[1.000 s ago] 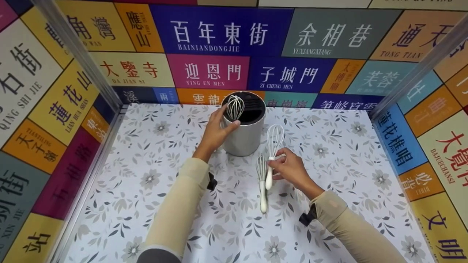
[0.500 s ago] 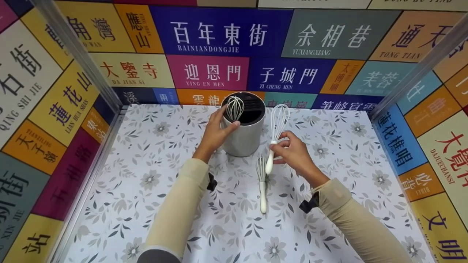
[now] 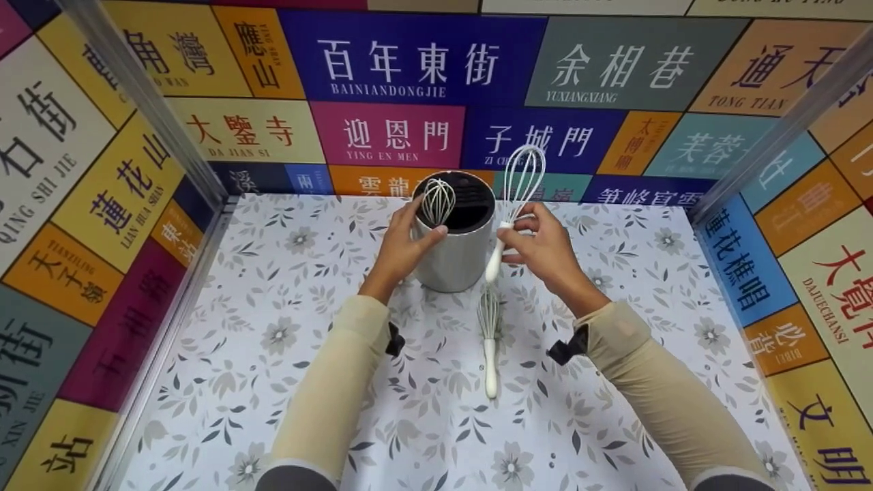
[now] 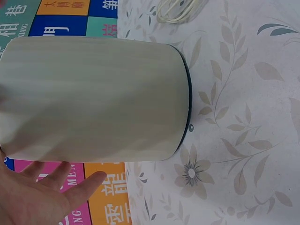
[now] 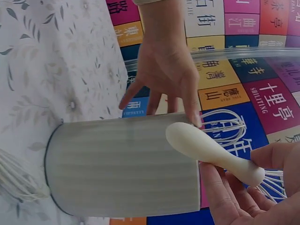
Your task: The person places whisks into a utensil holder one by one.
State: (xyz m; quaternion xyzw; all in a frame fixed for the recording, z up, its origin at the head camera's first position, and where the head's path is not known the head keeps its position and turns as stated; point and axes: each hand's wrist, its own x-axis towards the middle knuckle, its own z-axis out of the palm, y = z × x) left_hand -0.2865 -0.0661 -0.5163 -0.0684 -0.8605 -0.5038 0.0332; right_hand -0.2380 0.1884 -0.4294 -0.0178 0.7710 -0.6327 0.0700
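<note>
In the head view my left hand (image 3: 404, 244) rests against the left side of a grey cylindrical utensil holder (image 3: 451, 262), thumb near its rim. The right wrist view shows that hand's fingers fairly straight and spread along the holder's side. A whisk (image 3: 438, 201) stands in the holder, only its wire loops showing. My right hand (image 3: 542, 245) pinches a second whisk (image 3: 496, 262) near the top of its cream handle, wires upward, right beside the holder. A third whisk (image 3: 490, 368) lies on the table, its wires toward the holder.
The table (image 3: 286, 402) has a white cover printed with grey leaves and flowers. Colourful panels with Chinese lettering (image 3: 402, 61) enclose the back and both sides. Clear corner strips (image 3: 784, 116) run up where the panels meet.
My right hand has carried its whisk up and away from the table, over to the holder's right side. My left hand, the holder and the lying whisk stay in place.
</note>
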